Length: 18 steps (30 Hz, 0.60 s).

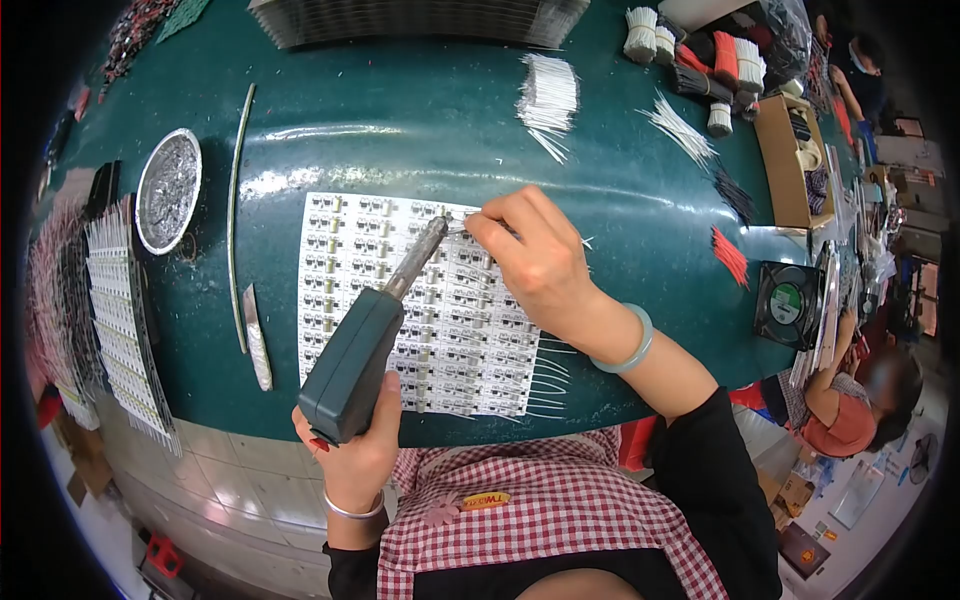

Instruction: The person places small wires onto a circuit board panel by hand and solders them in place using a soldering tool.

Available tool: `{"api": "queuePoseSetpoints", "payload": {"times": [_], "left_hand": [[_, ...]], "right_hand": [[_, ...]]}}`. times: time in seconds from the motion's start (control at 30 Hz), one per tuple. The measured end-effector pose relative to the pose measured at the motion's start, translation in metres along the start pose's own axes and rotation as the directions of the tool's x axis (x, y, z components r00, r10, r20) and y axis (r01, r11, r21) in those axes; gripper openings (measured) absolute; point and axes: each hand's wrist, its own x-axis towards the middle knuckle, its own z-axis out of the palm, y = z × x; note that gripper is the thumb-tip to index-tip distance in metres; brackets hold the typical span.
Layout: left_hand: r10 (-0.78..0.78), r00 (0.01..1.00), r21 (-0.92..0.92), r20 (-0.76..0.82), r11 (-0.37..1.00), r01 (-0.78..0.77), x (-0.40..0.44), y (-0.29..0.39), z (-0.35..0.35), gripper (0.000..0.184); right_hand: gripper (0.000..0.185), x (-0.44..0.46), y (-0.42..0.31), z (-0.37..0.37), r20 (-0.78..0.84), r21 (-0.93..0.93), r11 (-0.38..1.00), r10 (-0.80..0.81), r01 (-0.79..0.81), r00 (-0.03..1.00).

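My left hand is wrapped round the grip of a dark green soldering gun. The gun's metal nozzle points up and right, its tip at the top of a white circuit board panel. Close beside that tip, my right hand pinches a thin white wire, mostly hidden by the fingers. Rows of small dark components cover the panel. White wires lie across its right part and stick out past the right edge. Whether the nozzle touches the board cannot be made out.
Loose white wires lie beyond the panel; red wires and a black fan are at right. On the left are a round bowl, a long rod, a wrapped blade and wired panels. Co-workers sit at right.
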Motion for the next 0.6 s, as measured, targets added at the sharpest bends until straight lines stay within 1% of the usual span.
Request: {"api": "queuePoseSetpoints", "payload": {"times": [0.1, 0.17, 0.27, 0.37, 0.47, 0.57, 0.6], "left_hand": [[0.101, 0.995, 0.045, 0.008, 0.994, -0.101, 0.001, -0.001, -0.002, 0.025], [0.185, 0.982, 0.088, -0.031, 0.980, -0.181, 0.003, 0.005, -0.001, 0.024], [0.069, 0.997, -0.022, -0.037, 0.997, -0.070, 0.005, 0.008, -0.002, 0.023], [0.071, 0.989, -0.111, -0.128, 0.990, -0.086, 0.004, 0.000, 0.002, 0.021], [0.014, 0.996, -0.133, -0.091, 0.991, -0.026, 0.004, 0.004, -0.001, 0.022], [0.257, 0.963, -0.013, -0.079, 0.966, -0.259, 0.008, -0.006, 0.000, 0.024], [0.259, 0.963, -0.013, -0.077, 0.965, -0.261, 0.009, -0.007, 0.001, 0.024]], "right_hand": [[0.022, 0.000, 0.000, 0.000, -0.002, 0.002, 1.000, -0.001, 0.001, 1.000], [0.022, 0.000, 0.000, 0.000, -0.003, 0.008, 1.000, -0.001, 0.001, 1.000], [0.022, 0.001, 0.000, -0.001, 0.002, 0.003, 1.000, -0.004, 0.004, 1.000], [0.022, 0.000, 0.000, -0.001, -0.005, 0.001, 1.000, -0.005, 0.005, 1.000], [0.022, 0.000, 0.001, 0.000, -0.004, 0.000, 1.000, -0.005, 0.005, 1.000], [0.022, 0.000, 0.000, -0.001, -0.001, -0.001, 1.000, -0.005, 0.005, 1.000], [0.022, 0.000, 0.001, -0.001, -0.001, -0.004, 1.000, -0.005, 0.005, 1.000]]}}
